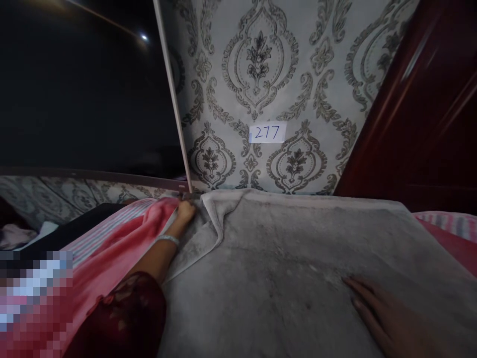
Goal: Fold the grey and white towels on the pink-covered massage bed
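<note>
A grey plush blanket (283, 278) is spread out before me, its far edge along the wall. Up at its far left corner, my left hand (185, 211) is closed on the blanket's edge, with the fingertips partly hidden. Just right of that hand the cloth is folded over in a loose crease, showing a paler border. My right hand (387, 311) rests palm down on the blanket at the lower right, fingers stretched out and holding nothing. A pink blanket (122, 243) shows beside my left forearm, partly under the grey one.
A large dark TV screen (85, 94) stands at the left. Patterned wallpaper (257, 64) bears a paper label (267, 132) reading 277. Dark red glossy wood furniture (421, 119) rises at the right. Striped fabric (112, 223) lies along the left, and a pixelated patch covers the lower left corner.
</note>
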`<state>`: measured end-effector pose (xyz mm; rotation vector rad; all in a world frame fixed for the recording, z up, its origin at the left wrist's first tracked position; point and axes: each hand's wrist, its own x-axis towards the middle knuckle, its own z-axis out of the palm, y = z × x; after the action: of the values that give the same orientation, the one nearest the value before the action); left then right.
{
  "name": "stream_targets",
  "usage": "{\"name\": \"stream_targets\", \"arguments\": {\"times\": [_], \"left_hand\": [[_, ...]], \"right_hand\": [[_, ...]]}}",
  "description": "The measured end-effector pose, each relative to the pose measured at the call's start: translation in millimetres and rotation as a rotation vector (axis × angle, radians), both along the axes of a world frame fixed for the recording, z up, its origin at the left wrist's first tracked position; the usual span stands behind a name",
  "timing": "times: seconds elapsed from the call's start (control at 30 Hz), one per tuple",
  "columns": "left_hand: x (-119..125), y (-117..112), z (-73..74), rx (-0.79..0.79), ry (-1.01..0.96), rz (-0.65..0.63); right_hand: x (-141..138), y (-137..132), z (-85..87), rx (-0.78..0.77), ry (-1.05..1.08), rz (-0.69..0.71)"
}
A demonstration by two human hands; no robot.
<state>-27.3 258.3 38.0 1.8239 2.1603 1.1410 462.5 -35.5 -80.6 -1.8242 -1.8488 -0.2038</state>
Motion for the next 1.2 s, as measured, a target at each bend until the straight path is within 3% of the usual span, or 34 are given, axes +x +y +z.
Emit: {"name": "stream_targets", "arguments": {"times": [0.13, 0.23, 0.37, 0.53, 0.6, 0.87, 1.0, 1.2], "left_hand": [[15, -31, 6.3, -0.011, 0.043, -0.081], [36, -41, 10.6, -0.106, 0.034, -0.168], [52, -28, 30.6, -0.188, 0.047, -0.156], [51, -8, 54.3, -0.162, 0.189, -0.001], [51, -8, 50.0, -0.183, 0.248, 0.018], [42, -27, 2.6, -0.265, 0.408, -0.051], [25, -49, -1.9, -0.235, 0.47, -0.062], [-12, -102, -4.4, -0.316, 0.447, -0.001]], "right_hand": [[-3, 2, -0.7, -0.008, 0.008, -0.021], [-7, 2, 2.9, -0.012, 0.013, -0.021], [-9, 1, 6.7, -0.022, 0.007, -0.023], [-8, 1, 6.5, -0.006, -0.009, -0.005], [-9, 1, 6.8, -0.001, -0.009, -0.001], [-13, 0, 10.7, -0.022, 0.0, -0.012], [-11, 0, 8.6, -0.033, -0.006, -0.021], [-9, 4, 4.6, -0.035, 0.01, -0.016]]}}
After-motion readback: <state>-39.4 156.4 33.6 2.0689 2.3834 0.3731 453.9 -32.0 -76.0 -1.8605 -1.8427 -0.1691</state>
